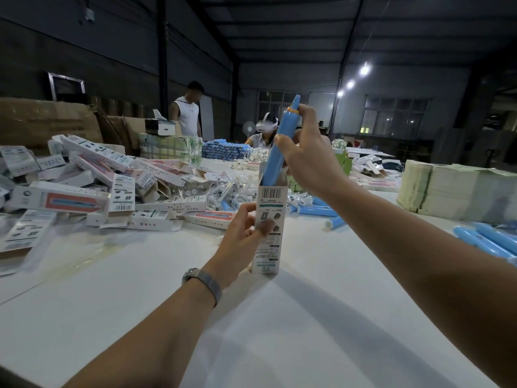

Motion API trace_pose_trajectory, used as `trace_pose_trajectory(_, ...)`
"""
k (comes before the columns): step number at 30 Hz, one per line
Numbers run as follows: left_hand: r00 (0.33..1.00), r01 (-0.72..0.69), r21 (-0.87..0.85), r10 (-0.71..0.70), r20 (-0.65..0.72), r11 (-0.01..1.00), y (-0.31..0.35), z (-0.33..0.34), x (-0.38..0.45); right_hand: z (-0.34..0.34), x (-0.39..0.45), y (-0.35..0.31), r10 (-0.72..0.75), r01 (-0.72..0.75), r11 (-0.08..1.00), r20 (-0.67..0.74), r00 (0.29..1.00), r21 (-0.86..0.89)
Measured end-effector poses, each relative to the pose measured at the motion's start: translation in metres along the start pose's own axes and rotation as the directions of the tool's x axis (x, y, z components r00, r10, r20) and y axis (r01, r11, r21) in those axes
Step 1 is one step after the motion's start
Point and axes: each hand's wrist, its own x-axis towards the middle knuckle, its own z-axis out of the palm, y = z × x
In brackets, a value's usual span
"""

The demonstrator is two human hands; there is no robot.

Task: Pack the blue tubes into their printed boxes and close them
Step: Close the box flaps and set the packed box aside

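Dim warehouse, steel roof, strip of ceiling lights [349, 84] at right; work happened on a big white table [279, 331]. Right hand [307, 161] gripped a blue tube [281, 141] around its upper half, fingers curled round it near the orange ring. Tube stood nearly upright, lower end already inside the open top of a printed box [270, 228], upper part still sticking out well above the flaps. Left hand [243, 239] held that box upright on the table, thumb and fingers pinching its side about mid-height; barcode faced the camera. Metal watch [202, 284] on the left wrist.

Left of the box: messy pile of printed cartons [84, 186], some flat, some open. Behind it: heap of small clear-wrapped parts [223, 189]. Loose blue tubes [319, 211] just beyond the box on the right, more [486, 242] at the right edge. Stack of folded greenish sheets [447, 191] far right. Two people at the far end, one standing [186, 113], one seated wearing a headset [265, 130].
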Motion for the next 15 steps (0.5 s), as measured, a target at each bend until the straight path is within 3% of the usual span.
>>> trace_pose_trajectory(6,1.000,0.003,-0.001,-0.003,0.007,1.000,0.001,-0.001,0.000,0.006,0.001,0.001,0.030,-0.021,0.994,0.083,0.996,-0.106)
trace_pose_trajectory(15,1.000,-0.030,0.011,0.030,0.001,0.999,-0.004,-0.001,0.004,0.013,0.003,0.009,0.028,-0.024,0.996,0.045,0.999,-0.086)
